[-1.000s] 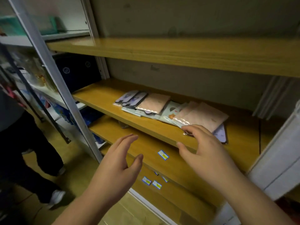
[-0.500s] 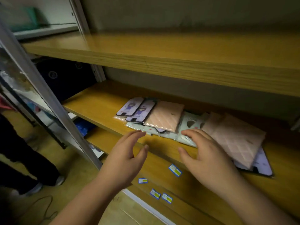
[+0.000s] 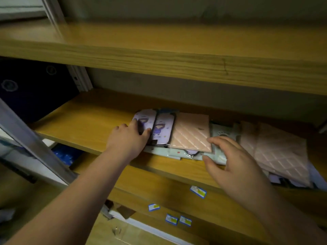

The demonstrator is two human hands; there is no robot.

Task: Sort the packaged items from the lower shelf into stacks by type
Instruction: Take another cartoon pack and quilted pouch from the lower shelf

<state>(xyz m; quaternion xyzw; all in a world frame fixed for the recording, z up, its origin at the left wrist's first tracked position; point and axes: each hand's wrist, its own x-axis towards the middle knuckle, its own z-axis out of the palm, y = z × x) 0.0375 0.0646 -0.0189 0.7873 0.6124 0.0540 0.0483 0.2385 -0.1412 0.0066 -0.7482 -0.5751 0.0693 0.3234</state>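
Flat packaged items lie spread along a wooden shelf. At the left are two lilac packs with a cartoon girl; beside them is a pink quilted pack, then a pale green paw-print pack, then more pink quilted packs. Pale green packs lie underneath at the front edge. My left hand rests on the leftmost lilac pack, thumb and fingers laid over it. My right hand hovers with fingers spread over the green pack at the pink pack's right corner.
An upper wooden shelf overhangs closely above. Below, another shelf carries small blue-edged labels. A grey metal upright slants at the left, with dark blue boxes behind it. A cardboard box sits at the bottom.
The view has closed in on the shelf. My left hand moved forward onto the leftmost lilac pack. My right hand shifted to the pink pack's right corner.
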